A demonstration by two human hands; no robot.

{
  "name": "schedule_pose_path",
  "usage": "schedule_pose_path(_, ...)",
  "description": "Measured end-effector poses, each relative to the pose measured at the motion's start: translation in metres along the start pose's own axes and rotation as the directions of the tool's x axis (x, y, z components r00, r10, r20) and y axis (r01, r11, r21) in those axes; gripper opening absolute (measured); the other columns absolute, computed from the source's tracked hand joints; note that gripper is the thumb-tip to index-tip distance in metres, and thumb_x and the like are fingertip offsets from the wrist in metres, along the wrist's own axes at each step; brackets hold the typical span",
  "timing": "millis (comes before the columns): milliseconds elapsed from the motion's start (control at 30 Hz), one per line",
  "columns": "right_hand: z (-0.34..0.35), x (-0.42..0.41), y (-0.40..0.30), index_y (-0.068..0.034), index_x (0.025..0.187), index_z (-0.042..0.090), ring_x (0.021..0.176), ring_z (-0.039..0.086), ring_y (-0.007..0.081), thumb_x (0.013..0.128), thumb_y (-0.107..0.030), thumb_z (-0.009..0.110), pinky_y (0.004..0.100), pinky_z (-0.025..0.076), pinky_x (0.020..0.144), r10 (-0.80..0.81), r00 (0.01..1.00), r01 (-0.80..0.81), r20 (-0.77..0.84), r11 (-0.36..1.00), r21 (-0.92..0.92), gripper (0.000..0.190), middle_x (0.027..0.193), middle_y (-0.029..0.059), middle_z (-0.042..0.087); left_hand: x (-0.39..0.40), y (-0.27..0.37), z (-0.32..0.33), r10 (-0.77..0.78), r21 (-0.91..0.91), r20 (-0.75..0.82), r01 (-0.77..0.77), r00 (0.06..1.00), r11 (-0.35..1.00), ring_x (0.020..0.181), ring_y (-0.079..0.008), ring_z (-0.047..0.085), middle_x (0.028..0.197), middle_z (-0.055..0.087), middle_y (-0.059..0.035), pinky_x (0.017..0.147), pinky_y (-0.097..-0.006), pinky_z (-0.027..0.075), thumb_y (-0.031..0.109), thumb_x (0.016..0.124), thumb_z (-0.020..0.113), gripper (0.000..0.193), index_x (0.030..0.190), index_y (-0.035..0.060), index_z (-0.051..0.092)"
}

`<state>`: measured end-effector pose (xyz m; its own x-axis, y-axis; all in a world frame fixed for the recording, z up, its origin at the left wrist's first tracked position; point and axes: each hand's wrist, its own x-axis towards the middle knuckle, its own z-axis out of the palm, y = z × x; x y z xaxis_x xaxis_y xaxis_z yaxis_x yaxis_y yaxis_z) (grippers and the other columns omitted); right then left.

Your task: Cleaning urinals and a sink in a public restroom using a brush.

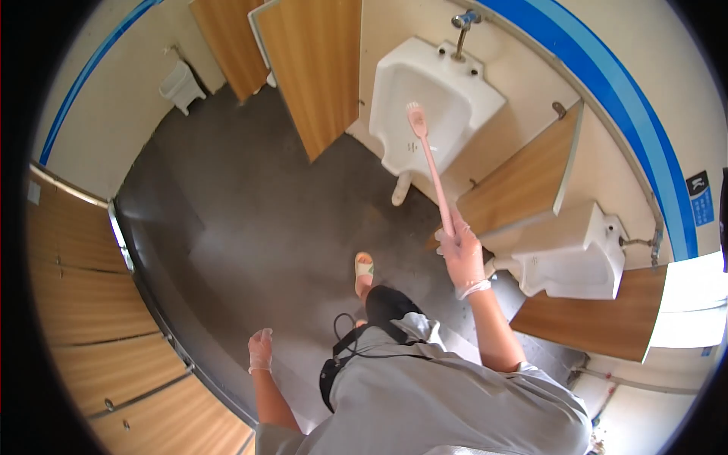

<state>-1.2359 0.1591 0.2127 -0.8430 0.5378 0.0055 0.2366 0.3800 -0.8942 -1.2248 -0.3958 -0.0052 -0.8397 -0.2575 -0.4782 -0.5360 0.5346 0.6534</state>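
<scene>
My right hand, in a clear disposable glove, grips the lower end of a pink long-handled brush. The brush points away from me, its pale-bristled head overlapping the bowl of a white wall-mounted urinal. Whether the bristles touch the ceramic cannot be told. A metal flush valve and pipe sit above that urinal. My left hand, also gloved, hangs at my side over the floor, with no object visible in it. Its fingers are too small and foreshortened to judge.
Wood-grain partitions flank the urinal; another partition separates it from a second urinal on the right. A small white urinal hangs on the far wall. Wooden stall doors line the left. Dark grey floor lies between.
</scene>
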Motion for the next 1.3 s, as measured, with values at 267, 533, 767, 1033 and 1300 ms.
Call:
schedule_pose_path(267,0.013,0.173,-0.051,-0.011,0.134,0.056,0.086,0.065,0.0412,0.093,-0.014,0.056,0.0481,0.052,0.074,-0.283,0.953,0.210,-0.106,0.872,-0.442,0.041,0.097,0.0222,0.067,0.134,-0.101,-0.028,0.335,0.619,0.220,-0.396,0.916,0.678,0.102,-0.0331,0.066,0.107,0.071,-0.0179,0.090,-0.0391,0.050,0.030,0.092,0.056,0.035,0.115,0.0072,0.068)
schedule_pose_path(533,-0.017,0.257,-0.124,-0.012,0.131,0.060,0.088,0.065,0.0378,0.093,-0.019,0.057,0.0481,0.052,0.077,0.008,0.994,-0.097,-0.112,0.567,-0.818,0.039,0.096,0.0178,0.068,0.206,0.252,-0.018,0.211,0.320,0.268,-0.293,0.940,0.901,0.092,-0.0467,0.063,0.093,0.064,-0.0311,0.079,-0.0463,0.048,0.034,0.091,0.057,0.041,0.100,-0.0052,0.066)
schedule_pose_path(767,0.025,0.300,-0.116,-0.005,0.121,0.058,0.079,0.067,0.0362,0.092,-0.023,0.058,0.0475,0.053,0.072,-0.057,0.933,-0.314,-0.355,0.347,-0.884,0.034,0.084,0.0168,0.068,0.339,0.529,0.096,0.666,-0.063,0.648,-0.845,0.370,0.531,0.103,-0.0307,0.066,0.109,0.070,-0.0204,0.093,-0.0374,0.048,0.025,0.098,0.052,0.035,0.111,-0.0037,0.067)
schedule_pose_path(1033,0.110,0.306,-0.020,-0.012,0.110,0.067,0.082,0.063,0.0259,0.080,-0.019,0.074,0.0410,0.044,0.074,-0.545,0.624,-0.432,-0.560,0.357,-0.828,0.032,0.083,0.0034,0.067,0.317,0.620,0.140,0.594,-0.229,0.799,-0.866,0.093,0.444,0.101,-0.0271,0.068,0.105,0.071,-0.0169,0.092,-0.0349,0.049,0.025,0.099,0.053,0.031,0.110,-0.0011,0.067)
schedule_pose_path(1300,0.172,0.303,-0.003,-0.012,0.120,0.063,0.088,0.061,0.0278,0.082,-0.018,0.073,0.0442,0.044,0.081,-0.384,0.614,-0.486,-0.689,0.503,-0.714,0.040,0.090,0.0043,0.067,0.259,0.627,0.176,0.424,-0.307,0.906,-0.674,0.010,0.672,0.107,-0.0177,0.062,0.113,0.068,-0.0103,0.096,-0.0310,0.046,0.025,0.101,0.051,0.036,0.122,-0.0018,0.062)
